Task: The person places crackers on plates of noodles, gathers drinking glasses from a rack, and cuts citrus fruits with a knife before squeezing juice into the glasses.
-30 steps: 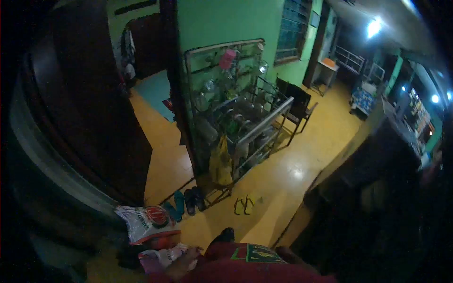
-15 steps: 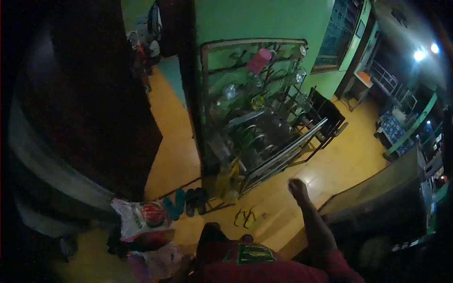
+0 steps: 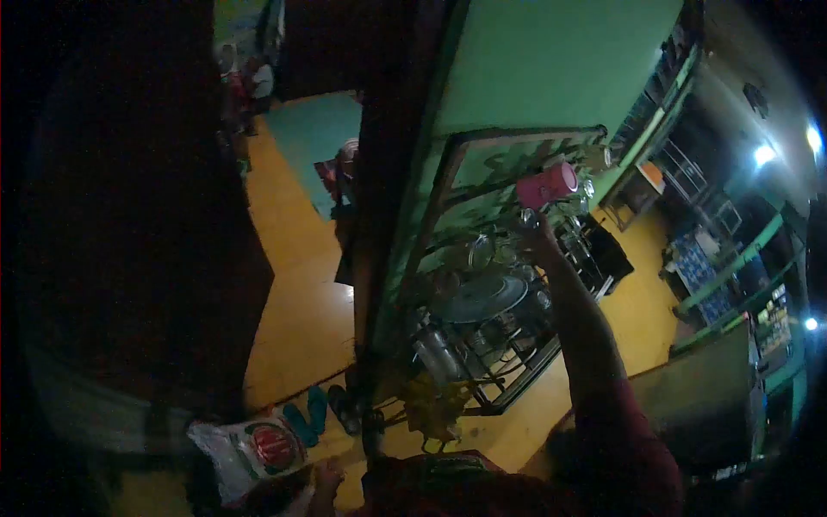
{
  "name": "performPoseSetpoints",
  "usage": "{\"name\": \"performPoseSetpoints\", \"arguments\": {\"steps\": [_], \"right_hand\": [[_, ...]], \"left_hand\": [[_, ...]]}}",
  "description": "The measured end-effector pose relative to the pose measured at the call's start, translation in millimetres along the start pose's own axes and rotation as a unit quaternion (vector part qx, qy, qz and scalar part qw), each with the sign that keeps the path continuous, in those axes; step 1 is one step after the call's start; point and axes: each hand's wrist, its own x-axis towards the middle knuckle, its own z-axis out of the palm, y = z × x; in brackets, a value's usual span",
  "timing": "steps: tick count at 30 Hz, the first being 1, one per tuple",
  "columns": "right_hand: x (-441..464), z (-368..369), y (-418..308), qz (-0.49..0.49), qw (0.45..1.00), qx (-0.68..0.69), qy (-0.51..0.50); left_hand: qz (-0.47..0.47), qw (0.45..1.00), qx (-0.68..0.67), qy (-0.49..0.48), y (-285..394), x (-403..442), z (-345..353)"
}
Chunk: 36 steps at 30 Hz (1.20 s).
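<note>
My right hand (image 3: pixel 537 239) is stretched out to the dish rack (image 3: pixel 452 172), at a clear glass (image 3: pixel 528 218) just below a pink mug (image 3: pixel 548 186); the fingers are dim and blurred, so a grip on the glass cannot be made out. A large round metal lid or plate (image 3: pixel 482 297) lies on the rack left of my forearm. Low in the view, my left hand (image 3: pixel 327 476) is beside a white printed sack (image 3: pixel 245 452), its fingers too dark to read.
Teal slippers (image 3: pixel 306 416) and a dark pair lie by the doorway. A yellow bag (image 3: pixel 435 409) hangs at the rack's lower end. Behind the rack is a dark chair (image 3: pixel 607 254). A dark counter-like block (image 3: pixel 698 396) stands at the right. People are visible inside the room.
My right arm has risen from low over the floor to the rack's upper part. The view has moved closer to the rack, and the yellow flip-flops are now mostly hidden.
</note>
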Motion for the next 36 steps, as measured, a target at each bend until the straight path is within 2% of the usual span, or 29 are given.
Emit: {"name": "performPoseSetpoints", "arguments": {"steps": [1, 2, 3, 4, 6, 7, 8, 9, 10, 11, 12, 14, 15, 16, 17, 18, 20, 22, 23, 24, 25, 26, 27, 28, 29, 31, 33, 35, 36], "right_hand": [[8.8, -0.4, 6.5, 0.022, 0.998, 0.059, -0.031], [17.2, -0.9, 13.2, -0.064, 0.996, -0.029, -0.059], [17.8, -0.2, 14.6, -0.102, 0.989, -0.077, -0.072], [17.2, 1.9, 15.0, -0.142, 0.979, -0.123, -0.082], [14.3, 2.6, 7.1, -0.110, 0.981, -0.157, 0.016], [19.4, -5.9, 8.3, -0.098, 0.980, -0.166, 0.052], [42.4, -39.6, 26.4, -0.148, 0.959, -0.228, 0.079], [39.6, -46.6, 23.8, -0.172, 0.945, -0.261, 0.095], [36.4, -53.2, 21.0, -0.195, 0.929, -0.293, 0.113], [0.7, -26.9, -2.8, -0.163, 0.932, -0.303, 0.117], [-20.6, -10.4, -17.0, -0.132, 0.933, -0.311, 0.121], [-26.2, -20.3, -25.7, -0.143, 0.922, -0.340, 0.113], [-34.3, -16.8, -33.1, -0.191, 0.906, -0.365, 0.097], [-41.5, -15.4, -38.0, -0.238, 0.886, -0.389, 0.081], [-47.7, -21.4, -39.9, -0.238, 0.887, -0.386, 0.085], [-56.1, -30.8, -40.2, -0.222, 0.893, -0.383, 0.078], [-81.5, -32.6, -37.7, -0.201, 0.900, -0.381, 0.070], [-126.5, -23.9, -30.7, -0.225, 0.910, -0.289, 0.194], [-148.1, -26.3, -17.4, -0.224, 0.912, -0.286, 0.191], [-175.8, -32.2, 0.3, -0.229, 0.836, -0.453, 0.208], [-205.0, -39.6, 20.6, -0.224, 0.733, -0.603, 0.219], [-229.1, -43.2, 39.2, -0.190, 0.809, -0.524, 0.187], [-248.1, -42.7, 57.7, -0.113, 0.935, -0.305, 0.144], [-265.9, -40.8, 75.9, -0.032, 0.985, -0.130, 0.113], [-280.3, -37.6, 98.2, 0.020, 0.998, -0.012, 0.062], [-297.8, -31.4, 134.6, 0.115, 0.972, 0.198, -0.053], [-303.2, -38.1, 157.8, 0.159, 0.866, 0.447, -0.158], [-301.9, -59.3, 174.4, 0.208, 0.764, 0.559, -0.246], [-300.9, -71.0, 178.2, 0.235, 0.747, 0.558, -0.274]], "left_hand": [[0.030, 0.994, -0.087, -0.050, 7.3, 26.8, 0.2], [0.033, 0.985, -0.146, -0.086, 19.1, 40.8, 8.6], [0.032, 0.971, -0.203, -0.123, 29.7, 54.9, 16.5], [0.073, 0.987, -0.123, -0.073, 48.7, 58.6, 30.1], [0.117, 0.992, -0.038, -0.032, 124.9, 66.0, 75.5], [0.034, 0.999, 0.032, 0.020, 157.9, 68.0, 97.3], [-0.048, 0.991, 0.101, 0.072, 181.5, 70.6, 114.1], [-0.049, 0.991, 0.104, 0.065, 195.4, 74.1, 126.1], [0.009, 0.990, 0.127, 0.052, 204.5, 76.5, 135.8], [0.067, 0.986, 0.149, 0.039, 214.3, 79.2, 146.2], [0.068, 0.985, 0.152, 0.034, 225.1, 84.3, 156.1], [0.161, 0.972, 0.171, -0.021, 252.8, 94.4, 176.8], [0.164, 0.970, 0.176, -0.024, 282.4, 87.5, 197.7], [0.150, 0.980, 0.116, -0.058, 322.3, 72.0, 226.5], [0.134, 0.985, 0.054, -0.092, 351.6, 62.9, 249.3], [0.133, 0.985, 0.058, -0.093, 366.6, 61.7, 261.2], [0.161, 0.969, 0.052, -0.179, 382.3, 57.5, 280.0], [0.198, 0.953, 0.081, -0.216, 386.1, 47.9, 297.0], [0.225, 0.936, 0.082, -0.257, 394.9, 37.3, 316.0], [0.251, 0.918, 0.079, -0.297, 403.8, 26.7, 335.0], [0.218, 0.915, 0.079, -0.330, 401.7, 16.2, 353.3], [0.185, 0.910, 0.081, -0.361, 399.7, 5.6, 371.6], [0.144, 0.912, 0.098, -0.371, 389.5, -1.8, 387.9], [0.103, 0.912, 0.115, -0.379, 381.9, -10.1, 405.5], [0.181, 0.906, 0.125, -0.361, 374.0, -19.2, 430.7], [0.258, 0.893, 0.132, -0.344, 363.4, -23.1, 461.6], [0.244, 0.894, 0.112, -0.359, 337.5, -28.5, 479.4], [0.184, 0.902, 0.084, -0.382, 307.5, -28.8, 492.9], [0.149, 0.908, 0.072, -0.385, 287.7, -31.5, 495.5]]}}
